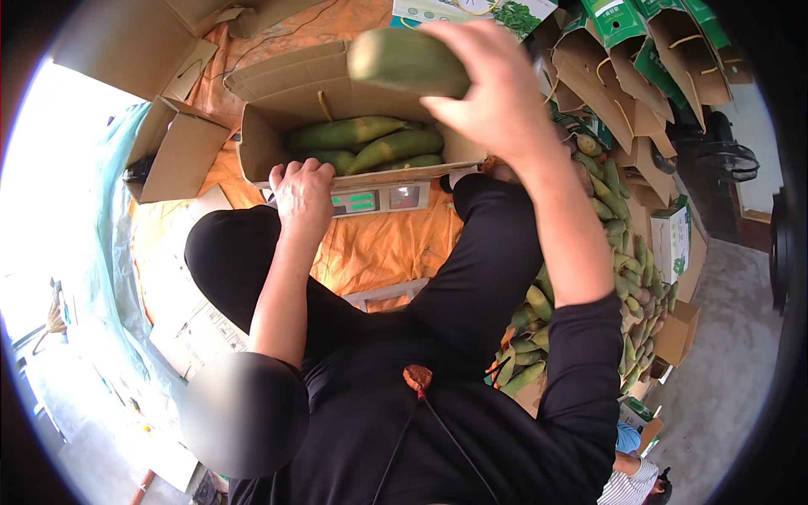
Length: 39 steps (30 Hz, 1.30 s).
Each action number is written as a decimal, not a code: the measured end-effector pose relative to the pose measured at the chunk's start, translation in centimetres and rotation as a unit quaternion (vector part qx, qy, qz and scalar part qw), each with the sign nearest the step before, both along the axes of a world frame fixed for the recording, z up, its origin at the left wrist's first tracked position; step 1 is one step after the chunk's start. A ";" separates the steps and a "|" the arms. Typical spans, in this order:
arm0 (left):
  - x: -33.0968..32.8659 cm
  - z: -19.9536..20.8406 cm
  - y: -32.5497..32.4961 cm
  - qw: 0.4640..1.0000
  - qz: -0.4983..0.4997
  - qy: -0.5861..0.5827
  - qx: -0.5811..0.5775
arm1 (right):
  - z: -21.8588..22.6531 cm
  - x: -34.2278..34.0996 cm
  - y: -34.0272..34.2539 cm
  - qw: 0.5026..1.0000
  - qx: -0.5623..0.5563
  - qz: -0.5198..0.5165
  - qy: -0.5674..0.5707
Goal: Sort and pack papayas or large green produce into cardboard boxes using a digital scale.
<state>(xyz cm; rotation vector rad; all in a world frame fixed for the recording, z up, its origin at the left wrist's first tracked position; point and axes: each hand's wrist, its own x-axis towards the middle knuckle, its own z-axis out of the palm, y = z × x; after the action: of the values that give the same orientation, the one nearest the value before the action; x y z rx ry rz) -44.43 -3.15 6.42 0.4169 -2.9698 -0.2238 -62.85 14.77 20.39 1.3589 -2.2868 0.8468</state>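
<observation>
An open cardboard box (252,151) stands before me on a digital scale (389,199) with a lit green display. Several long green radishes (383,152) lie inside it. My left hand (305,195) is closed over the box's near edge at its left end, fingertips on the rim. Raised above the right part of the box, my right hand (497,97) grips one thick green radish (408,61), which is slightly blurred by motion and held roughly level, pale end to the left. The palm side of this hand is partly hidden.
A large heap of green radishes (619,269) lies along my right side. Open cardboard gift boxes with green tops (619,63) stand at the far right, near a black fan (728,160). Orange sheeting (362,252) covers the floor. Another person (631,480) is at the lower right.
</observation>
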 end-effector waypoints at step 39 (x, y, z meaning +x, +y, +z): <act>0.3 1.7 -0.1 0.993 -0.002 0.095 0.071 | -34.8 18.1 28.5 0.858 0.096 -0.223 -0.452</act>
<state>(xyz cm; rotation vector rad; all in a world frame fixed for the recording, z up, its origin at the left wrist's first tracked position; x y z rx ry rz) -44.12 -3.22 8.15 0.3816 -2.7782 -0.4500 -44.78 43.27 -14.41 0.4066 -3.2647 1.2850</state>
